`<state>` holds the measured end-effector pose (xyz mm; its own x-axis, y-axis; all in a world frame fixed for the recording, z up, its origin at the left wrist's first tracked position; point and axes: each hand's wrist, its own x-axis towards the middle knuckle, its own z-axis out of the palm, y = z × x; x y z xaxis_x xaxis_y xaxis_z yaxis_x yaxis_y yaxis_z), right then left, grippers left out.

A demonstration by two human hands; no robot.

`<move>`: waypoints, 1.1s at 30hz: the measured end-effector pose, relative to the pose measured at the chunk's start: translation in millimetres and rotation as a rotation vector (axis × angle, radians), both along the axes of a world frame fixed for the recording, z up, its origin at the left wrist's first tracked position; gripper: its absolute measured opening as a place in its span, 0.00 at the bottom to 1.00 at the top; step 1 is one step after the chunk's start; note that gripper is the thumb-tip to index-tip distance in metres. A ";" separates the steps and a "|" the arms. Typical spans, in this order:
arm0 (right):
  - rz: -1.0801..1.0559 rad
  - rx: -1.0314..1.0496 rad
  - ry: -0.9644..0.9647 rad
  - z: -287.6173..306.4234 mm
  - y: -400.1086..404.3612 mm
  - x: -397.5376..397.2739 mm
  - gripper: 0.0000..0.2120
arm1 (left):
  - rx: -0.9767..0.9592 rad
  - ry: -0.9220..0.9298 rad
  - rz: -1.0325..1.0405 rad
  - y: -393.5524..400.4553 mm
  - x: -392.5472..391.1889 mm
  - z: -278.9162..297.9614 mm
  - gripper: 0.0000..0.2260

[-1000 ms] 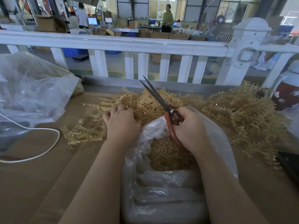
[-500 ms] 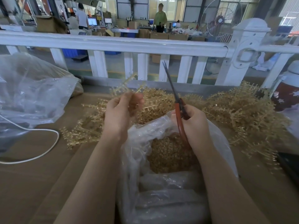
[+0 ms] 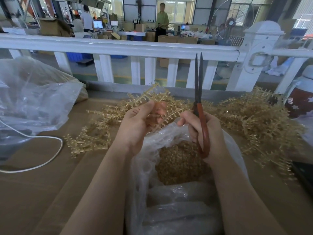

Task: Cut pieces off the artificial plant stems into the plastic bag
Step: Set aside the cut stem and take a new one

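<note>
My left hand (image 3: 138,122) grips a golden artificial plant stem (image 3: 149,94), lifted above the pile, its branches sticking up past my fingers. My right hand (image 3: 205,131) holds red-handled scissors (image 3: 199,92) upright, blades pointing up and nearly together. Both hands hover over the mouth of a clear plastic bag (image 3: 171,206) that holds many small golden cut pieces (image 3: 177,163). A big pile of golden stems (image 3: 250,122) lies across the table behind the bag and to the right.
A brown cardboard tabletop (image 3: 33,192) carries a white cable (image 3: 50,160) and a second clear plastic bag (image 3: 33,99) at left. A white railing (image 3: 118,46) runs along the far edge. A red-and-white jar (image 3: 299,99) stands at right; a dark object (image 3: 304,173) lies at the right edge.
My left hand picked a stem out of the pile and raised it over the bag. My right hand swung the scissors from leaning left to upright.
</note>
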<state>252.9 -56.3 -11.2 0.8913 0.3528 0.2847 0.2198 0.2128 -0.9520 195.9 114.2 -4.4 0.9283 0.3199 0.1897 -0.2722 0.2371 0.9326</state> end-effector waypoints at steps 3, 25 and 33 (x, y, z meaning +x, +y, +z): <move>-0.009 -0.041 -0.028 1.1 1.0 -1.7 0.14 | 0.024 -0.033 -0.037 -1.9 -1.0 1.4 0.16; 0.015 0.012 -0.016 4.5 0.9 -1.7 0.10 | -0.067 0.144 -0.140 -13.5 -5.9 2.4 0.03; -0.032 -0.135 -0.023 0.8 2.3 0.5 0.04 | -0.051 0.158 -0.200 -16.2 -8.5 4.3 0.10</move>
<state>253.4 -54.0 -10.4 0.8966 0.3608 0.2568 0.2464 0.0756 -0.9662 187.4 98.0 0.0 0.9908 0.1327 0.0255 -0.0671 0.3194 0.9452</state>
